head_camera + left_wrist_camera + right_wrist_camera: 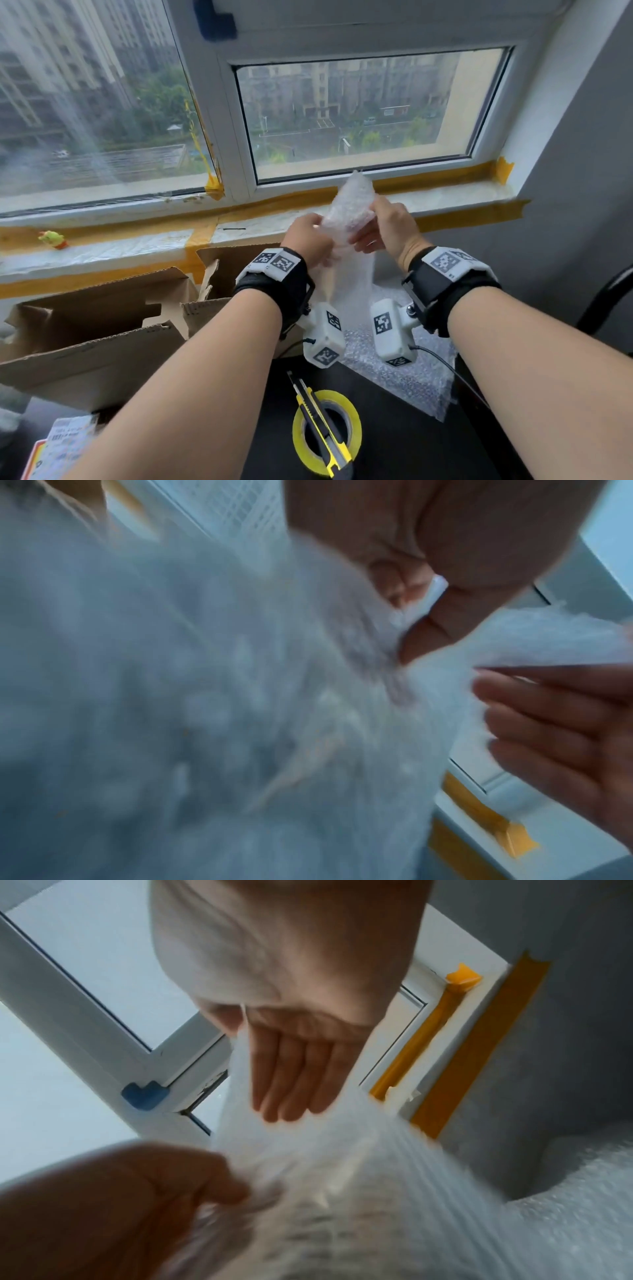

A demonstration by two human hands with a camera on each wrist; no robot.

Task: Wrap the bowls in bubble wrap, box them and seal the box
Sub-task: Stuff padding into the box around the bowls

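I hold a sheet of bubble wrap up in front of the window sill, and its lower end hangs to the dark table. My left hand pinches the left side with curled fingers. My right hand holds the right side between thumb and flat fingers. The wrap fills the left wrist view and looks blurred. In the right wrist view the wrap stretches between both hands. No bowl shows plainly in any view.
An open cardboard box stands at the left with its flaps up. A yellow tape roll lies near the table's front edge with a yellow utility knife across it. Printed labels lie bottom left. A small toy sits on the sill.
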